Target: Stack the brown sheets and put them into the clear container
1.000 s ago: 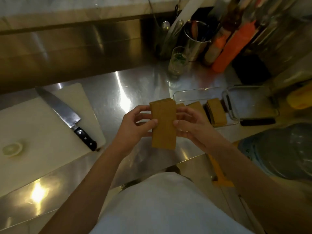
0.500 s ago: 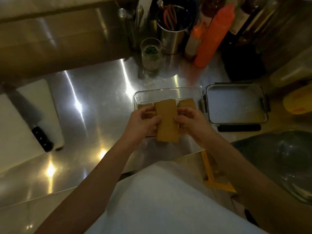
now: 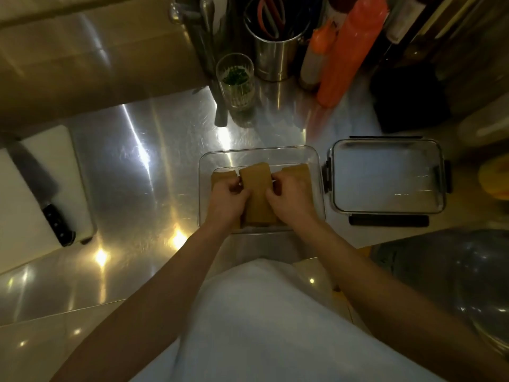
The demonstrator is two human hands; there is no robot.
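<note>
A clear rectangular container [image 3: 259, 153] stands on the steel counter in front of me. Inside it, a stack of brown sheets [image 3: 256, 188] lies lengthwise in the middle, held from both sides. My left hand [image 3: 227, 199] grips its left edge and my right hand [image 3: 289, 198] grips its right edge. Another brown stack [image 3: 220, 176] lies to the left in the container, partly under my left hand. A third brown stack [image 3: 296, 170] lies to the right, partly under my right hand.
The container's lid [image 3: 385, 180] with black clips lies right of it. A white cutting board [image 3: 41, 186] with a black-handled knife [image 3: 41, 188] is at left. A glass of herbs [image 3: 235, 81], a steel utensil holder [image 3: 275, 48] and orange squeeze bottles [image 3: 349, 48] stand behind.
Both hands have lowered the brown stack from above the counter down into the clear container, between the two stacks lying there. The view has shifted left to centre on the container.
</note>
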